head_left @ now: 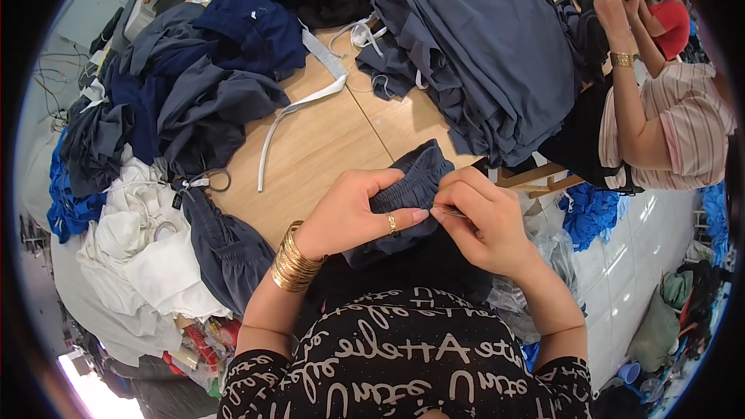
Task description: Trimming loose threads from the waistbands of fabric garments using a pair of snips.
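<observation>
A dark grey-blue garment (397, 195) with a gathered elastic waistband is bunched up in front of my chest, over my lap at the table's near edge. My left hand (351, 213) grips its waistband, the thumb lying along the near side and the fingers behind, partly hidden. Close to the left thumb tip, my right hand (483, 221) is closed in a pinch at the garment's right edge. Between those fingertips shows a thin, metallic-looking piece (450, 212), too small to name.
On the wooden table (310, 143) lie a pale strip (306, 99), a heap of navy and grey garments (209, 70), and a big grey garment pile (481, 54). White cloth (143, 240) hangs at left. Another person (667, 124) works at right, near blue bundles (590, 213) on the floor.
</observation>
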{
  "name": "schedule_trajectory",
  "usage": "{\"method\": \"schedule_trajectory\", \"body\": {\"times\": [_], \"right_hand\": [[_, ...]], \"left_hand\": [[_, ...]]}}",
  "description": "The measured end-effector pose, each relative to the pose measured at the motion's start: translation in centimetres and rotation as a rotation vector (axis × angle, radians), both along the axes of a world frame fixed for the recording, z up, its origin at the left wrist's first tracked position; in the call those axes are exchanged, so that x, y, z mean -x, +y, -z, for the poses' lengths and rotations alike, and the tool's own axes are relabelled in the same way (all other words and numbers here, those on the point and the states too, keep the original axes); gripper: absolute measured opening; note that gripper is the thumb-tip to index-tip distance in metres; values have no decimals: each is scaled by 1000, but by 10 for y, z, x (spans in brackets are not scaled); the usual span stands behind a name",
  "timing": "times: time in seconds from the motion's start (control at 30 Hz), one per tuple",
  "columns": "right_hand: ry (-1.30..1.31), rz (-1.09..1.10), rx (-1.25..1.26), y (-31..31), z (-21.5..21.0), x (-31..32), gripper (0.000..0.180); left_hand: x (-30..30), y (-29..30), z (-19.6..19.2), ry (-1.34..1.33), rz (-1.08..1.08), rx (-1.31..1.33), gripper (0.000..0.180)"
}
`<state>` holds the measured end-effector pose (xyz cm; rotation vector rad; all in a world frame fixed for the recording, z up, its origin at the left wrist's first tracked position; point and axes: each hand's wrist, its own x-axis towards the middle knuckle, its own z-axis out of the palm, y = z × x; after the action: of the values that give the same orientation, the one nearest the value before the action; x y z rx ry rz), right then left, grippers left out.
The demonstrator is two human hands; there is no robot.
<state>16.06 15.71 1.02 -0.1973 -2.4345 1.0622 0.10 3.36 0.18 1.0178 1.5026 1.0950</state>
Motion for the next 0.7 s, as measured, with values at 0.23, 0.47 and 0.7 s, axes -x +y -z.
{"method": "schedule_trajectory", "body": {"times": [0.23,0.47,0.7], "right_hand": [[-14,-335,748,3,10,-3,5],[-81,-404,319,25,23,-2,9],[-249,197,438,61,45,-22,7]], "left_hand": [[12,-1,7,-327,159,32,20],[21,-14,-11,-361,85,77,27],[35,-33,-17,-368,-46,105,32]]}}
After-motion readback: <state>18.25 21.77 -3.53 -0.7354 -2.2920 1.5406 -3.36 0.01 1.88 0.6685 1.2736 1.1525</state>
